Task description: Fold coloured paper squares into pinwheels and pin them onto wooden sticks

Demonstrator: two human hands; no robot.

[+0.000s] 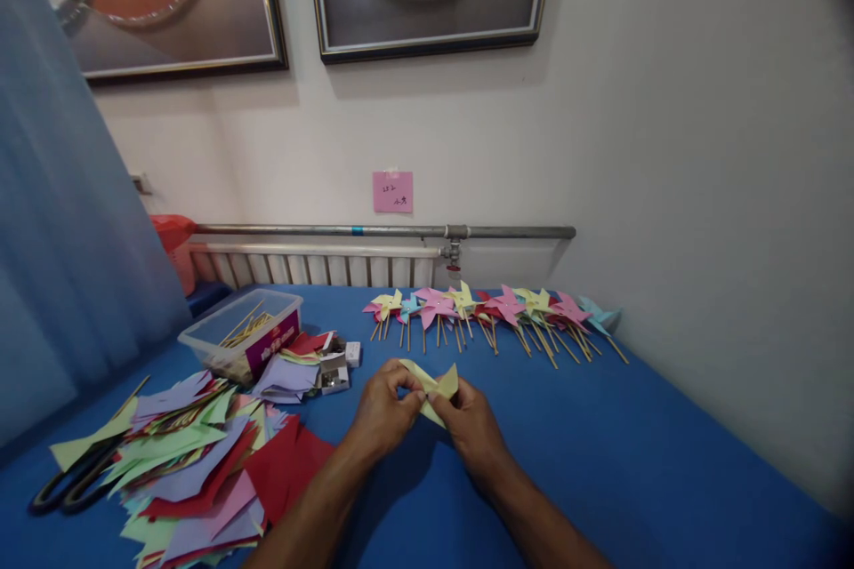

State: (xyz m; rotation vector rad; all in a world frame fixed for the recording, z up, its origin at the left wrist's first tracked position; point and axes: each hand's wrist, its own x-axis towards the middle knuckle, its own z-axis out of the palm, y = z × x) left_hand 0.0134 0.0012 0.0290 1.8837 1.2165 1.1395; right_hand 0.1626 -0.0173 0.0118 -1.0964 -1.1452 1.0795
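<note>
Both my hands meet over the blue table [600, 444] and pinch a folded yellow paper piece [432, 384]. My left hand [382, 413] grips its left side with fingers curled in. My right hand [471, 425] holds its right side, and a yellow flap sticks up above the fingers. Behind the hands, a row of finished paper pinwheels [494, 311] on wooden sticks lies along the back of the table, in pink, yellow and light blue.
A heap of coloured paper pieces [193, 462] lies at the left, with black scissors [67, 484] at its edge. A clear plastic box [244, 340] holds wooden sticks. Small boxes [334, 369] sit next to it. A radiator [313, 267] and a pipe run along the wall.
</note>
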